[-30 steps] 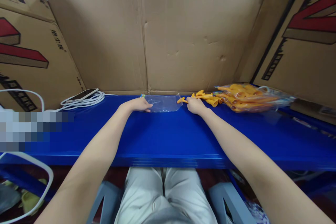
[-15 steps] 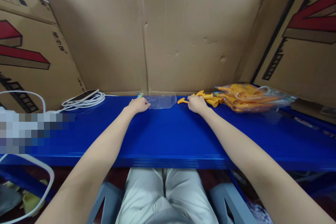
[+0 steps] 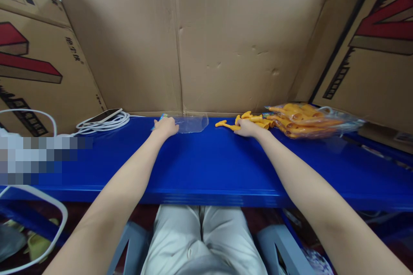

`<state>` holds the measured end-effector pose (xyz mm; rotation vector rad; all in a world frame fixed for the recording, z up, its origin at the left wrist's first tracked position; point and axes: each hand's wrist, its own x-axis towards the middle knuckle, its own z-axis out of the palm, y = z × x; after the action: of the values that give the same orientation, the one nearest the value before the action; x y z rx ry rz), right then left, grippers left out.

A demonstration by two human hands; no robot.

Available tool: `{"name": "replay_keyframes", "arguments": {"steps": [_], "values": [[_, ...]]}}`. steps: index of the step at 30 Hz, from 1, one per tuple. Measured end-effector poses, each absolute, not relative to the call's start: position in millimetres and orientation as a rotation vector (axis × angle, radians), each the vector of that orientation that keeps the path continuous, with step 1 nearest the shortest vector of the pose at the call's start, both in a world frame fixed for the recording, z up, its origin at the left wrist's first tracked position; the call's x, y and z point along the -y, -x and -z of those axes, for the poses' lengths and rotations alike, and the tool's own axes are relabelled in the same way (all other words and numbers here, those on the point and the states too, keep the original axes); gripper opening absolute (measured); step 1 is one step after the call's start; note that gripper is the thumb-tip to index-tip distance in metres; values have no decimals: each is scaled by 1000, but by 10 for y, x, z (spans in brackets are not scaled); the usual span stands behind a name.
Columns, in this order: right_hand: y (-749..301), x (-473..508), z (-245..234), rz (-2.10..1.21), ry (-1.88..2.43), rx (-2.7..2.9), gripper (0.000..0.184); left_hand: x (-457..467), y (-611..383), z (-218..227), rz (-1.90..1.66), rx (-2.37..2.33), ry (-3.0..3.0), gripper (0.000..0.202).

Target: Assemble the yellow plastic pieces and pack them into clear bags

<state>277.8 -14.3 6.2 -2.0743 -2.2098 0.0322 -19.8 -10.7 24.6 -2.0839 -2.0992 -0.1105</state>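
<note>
My left hand (image 3: pixel 166 127) is closed on the left end of a clear plastic bag (image 3: pixel 192 124), where a strip of coloured print (image 3: pixel 164 116) shows beside the fingers. The bag lies flat and looks empty. My right hand (image 3: pixel 248 128) has its fingers closed around one end of a yellow-orange plastic piece with a curved, hook-like head (image 3: pixel 221 123). More yellow-orange plastic pieces (image 3: pixel 256 118) lie loose just behind and to the right of that hand, some with hollow, tube-like ends. The fingertips of both hands are partly hidden.
A clear bag full of yellow-orange pieces (image 3: pixel 300 121) lies at the right. At the left, a phone (image 3: pixel 105 116) rests on a coiled white cable (image 3: pixel 97 128). Cardboard walls (image 3: pixel 232 47) stand behind and beside the blue table (image 3: pixel 206 163).
My left hand has shifted left, drawing the clear bag along. My right hand has moved a little right, and more of the hook-headed piece shows beyond its fingers.
</note>
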Motion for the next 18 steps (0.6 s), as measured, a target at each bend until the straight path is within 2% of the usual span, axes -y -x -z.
{"name": "replay_keyframes", "arguments": {"steps": [5,10,14,18], "values": [[-2768,121,-54,-14,1907,2062,22,72,247,-260,150,2057,2164,39],[-2709,134,-106,-31,1642,1818,30,24,309,-301,133,2024,2263,41],[-2626,155,-109,-144,1459,1930,32,57,269,-313,171,2078,2213,42],[-2620,152,-60,-221,1514,2157,29,102,209,-296,182,2130,2103,44]]}}
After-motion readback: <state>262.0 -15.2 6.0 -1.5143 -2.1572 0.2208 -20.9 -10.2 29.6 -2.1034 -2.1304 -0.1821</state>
